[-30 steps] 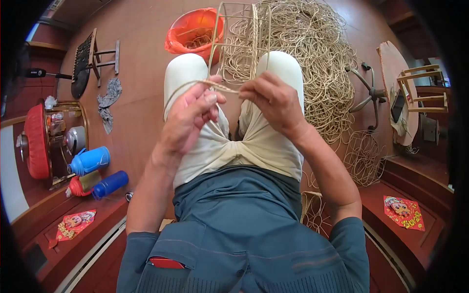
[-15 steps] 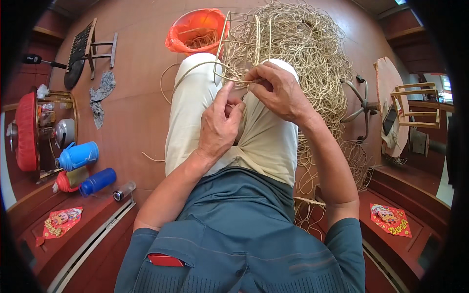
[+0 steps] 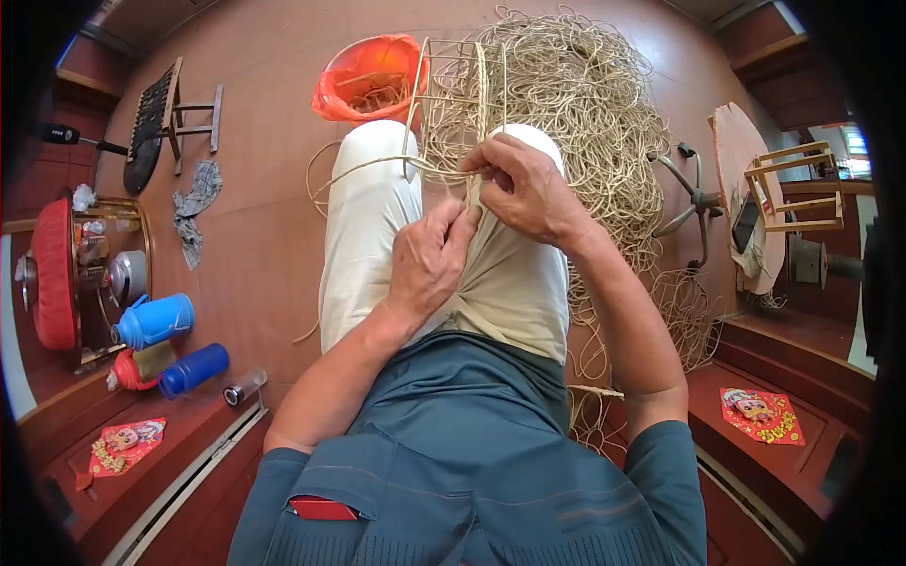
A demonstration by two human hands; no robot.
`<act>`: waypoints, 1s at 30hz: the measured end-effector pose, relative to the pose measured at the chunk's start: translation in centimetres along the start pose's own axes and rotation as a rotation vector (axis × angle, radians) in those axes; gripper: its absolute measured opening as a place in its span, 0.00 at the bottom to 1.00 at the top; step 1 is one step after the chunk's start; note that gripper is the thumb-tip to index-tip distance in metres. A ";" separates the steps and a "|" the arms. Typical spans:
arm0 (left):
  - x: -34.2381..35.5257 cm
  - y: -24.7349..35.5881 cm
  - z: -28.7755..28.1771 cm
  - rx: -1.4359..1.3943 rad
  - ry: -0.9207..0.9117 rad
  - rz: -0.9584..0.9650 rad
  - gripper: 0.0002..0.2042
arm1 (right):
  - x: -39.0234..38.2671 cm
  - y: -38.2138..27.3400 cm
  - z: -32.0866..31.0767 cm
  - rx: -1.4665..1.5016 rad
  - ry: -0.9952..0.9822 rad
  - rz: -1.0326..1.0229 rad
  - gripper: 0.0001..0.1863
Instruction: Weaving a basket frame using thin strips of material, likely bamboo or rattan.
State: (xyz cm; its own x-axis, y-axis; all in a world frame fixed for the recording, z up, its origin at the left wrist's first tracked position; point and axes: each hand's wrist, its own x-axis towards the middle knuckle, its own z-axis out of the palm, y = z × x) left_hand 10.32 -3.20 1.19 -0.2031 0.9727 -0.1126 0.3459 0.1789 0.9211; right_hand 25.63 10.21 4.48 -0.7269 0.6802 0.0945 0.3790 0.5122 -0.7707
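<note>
A thin open wire frame [image 3: 418,99] rests at my knees, with a braided tan strip [image 3: 482,90] running along one side. My right hand [image 3: 530,196] is closed in a pinch on the tan cord at the frame's near corner. From there the cord [image 3: 363,168] loops left over my left knee. Just below, my left hand [image 3: 432,259] is closed, thumb and forefinger pressed together on a short length of cord [image 3: 473,191] between the two hands. My fingers partly hide the crossing point.
A big heap of loose tan cord [image 3: 585,104] lies beyond my right knee. An orange-lined bucket [image 3: 330,94] with cord scraps stands beyond the left knee. Flasks [image 3: 156,321] and a checked cloth [image 3: 196,212] are at left; a metal chair base [image 3: 698,201] is at right.
My left hand's fingers, loosely curled before, have closed in a pinch on the cord. The frame and right hand sit slightly lower and further left in the picture; the whole view has shifted a little.
</note>
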 end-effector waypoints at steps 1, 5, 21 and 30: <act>-0.2 0.2 -0.3 0.001 -0.004 0.003 0.14 | -0.2 -0.1 0.1 0.030 0.007 -0.006 0.11; -1.9 1.8 -2.5 -0.079 -0.012 -0.039 0.14 | -0.9 -0.5 0.8 0.053 0.044 -0.002 0.10; -19.7 -14.7 -41.4 1.268 0.224 -0.470 0.17 | -0.8 1.1 2.8 0.091 0.283 -0.081 0.10; -10.3 -9.8 -33.1 0.794 0.353 -0.163 0.23 | -0.5 0.3 2.9 0.072 0.276 -0.014 0.12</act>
State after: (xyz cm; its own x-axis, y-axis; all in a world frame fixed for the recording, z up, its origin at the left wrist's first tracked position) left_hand -21.34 -19.86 5.68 -0.5305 0.8474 0.0225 0.7957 0.4886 0.3579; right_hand 24.43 8.47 2.41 -0.5445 0.7954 0.2660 0.3213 0.4908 -0.8099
